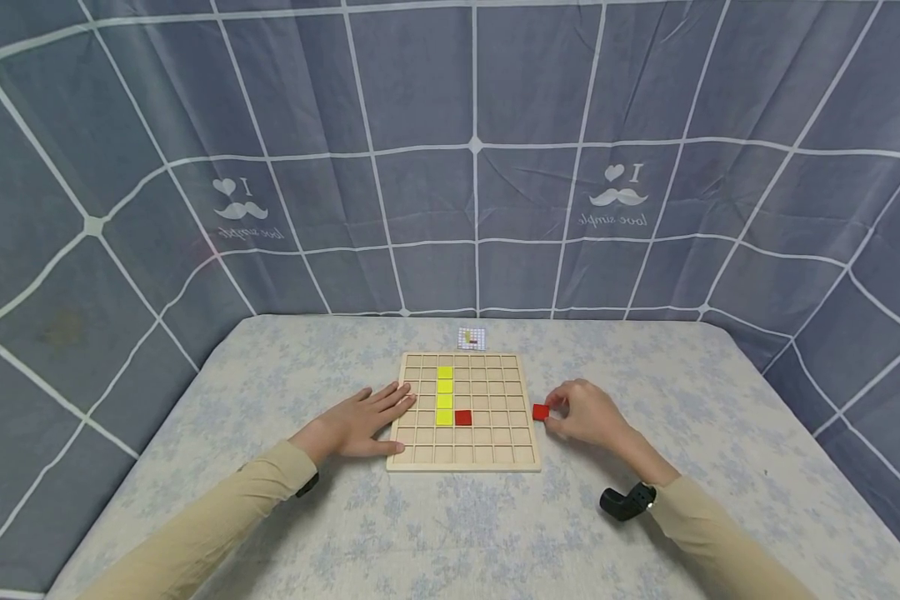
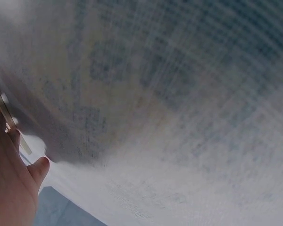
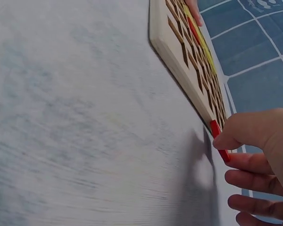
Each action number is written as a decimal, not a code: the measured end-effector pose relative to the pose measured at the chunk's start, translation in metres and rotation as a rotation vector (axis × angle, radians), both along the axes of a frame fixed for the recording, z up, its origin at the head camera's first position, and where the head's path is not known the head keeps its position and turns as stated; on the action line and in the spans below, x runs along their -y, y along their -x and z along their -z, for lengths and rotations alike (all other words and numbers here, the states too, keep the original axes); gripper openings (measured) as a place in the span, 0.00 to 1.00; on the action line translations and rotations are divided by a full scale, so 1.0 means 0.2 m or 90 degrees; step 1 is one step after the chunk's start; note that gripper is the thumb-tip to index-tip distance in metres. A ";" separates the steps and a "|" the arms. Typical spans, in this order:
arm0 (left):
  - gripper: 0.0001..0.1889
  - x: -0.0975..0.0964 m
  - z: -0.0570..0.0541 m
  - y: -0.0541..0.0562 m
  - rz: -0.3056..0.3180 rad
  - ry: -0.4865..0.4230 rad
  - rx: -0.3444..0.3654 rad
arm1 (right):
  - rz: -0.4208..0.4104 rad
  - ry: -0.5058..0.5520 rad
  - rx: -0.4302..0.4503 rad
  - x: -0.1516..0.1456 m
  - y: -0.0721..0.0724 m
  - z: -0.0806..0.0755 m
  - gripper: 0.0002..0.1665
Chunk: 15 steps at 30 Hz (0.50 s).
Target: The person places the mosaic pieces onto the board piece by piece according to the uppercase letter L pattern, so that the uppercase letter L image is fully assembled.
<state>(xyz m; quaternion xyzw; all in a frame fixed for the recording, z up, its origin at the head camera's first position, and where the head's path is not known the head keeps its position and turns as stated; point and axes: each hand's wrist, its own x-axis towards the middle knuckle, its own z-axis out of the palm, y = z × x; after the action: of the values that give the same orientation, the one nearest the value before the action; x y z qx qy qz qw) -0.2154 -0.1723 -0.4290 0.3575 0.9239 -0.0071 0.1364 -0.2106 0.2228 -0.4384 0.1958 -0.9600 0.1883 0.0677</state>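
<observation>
A wooden grid board (image 1: 495,454) lies on the table, with several yellow square tiles (image 1: 445,394) in one column and a red square tile (image 1: 462,417) beside the lowest of them. My left hand (image 1: 360,421) rests on the board's left edge with its fingers spread and straight. Just off the board's right edge, my right hand (image 1: 588,414) pinches another red tile (image 1: 541,412) between thumb and fingers. In the right wrist view that held red tile (image 3: 220,141) shows edge-on near the board's side (image 3: 179,77). The left wrist view shows only part of the left hand (image 2: 12,181).
Behind the board lies a small card (image 1: 472,338) printed with a coloured grid pattern. A pale blue-patterned cloth covers the table (image 1: 435,533). Grey-blue curtains (image 1: 435,200) with white lines hang at the back and sides.
</observation>
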 end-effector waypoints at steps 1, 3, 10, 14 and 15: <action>0.43 0.00 0.00 0.00 0.000 0.001 -0.002 | 0.001 -0.001 -0.002 0.00 0.00 -0.01 0.11; 0.43 0.00 0.00 0.00 0.002 0.001 -0.004 | 0.004 0.000 -0.006 0.01 0.01 -0.02 0.11; 0.43 0.00 0.01 0.00 0.000 0.003 -0.008 | -0.017 0.007 -0.010 0.07 0.05 -0.05 0.12; 0.43 0.00 0.02 0.00 -0.002 0.005 -0.006 | -0.036 0.024 0.005 0.13 0.06 -0.04 0.13; 0.43 0.00 0.02 0.00 -0.002 0.006 -0.005 | -0.043 0.029 0.007 0.14 0.06 -0.04 0.12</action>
<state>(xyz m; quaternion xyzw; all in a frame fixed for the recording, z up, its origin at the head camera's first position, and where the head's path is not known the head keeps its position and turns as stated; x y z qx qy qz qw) -0.2161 -0.1725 -0.4320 0.3552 0.9249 -0.0129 0.1347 -0.2221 0.1942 -0.4294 0.2256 -0.9486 0.2133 0.0605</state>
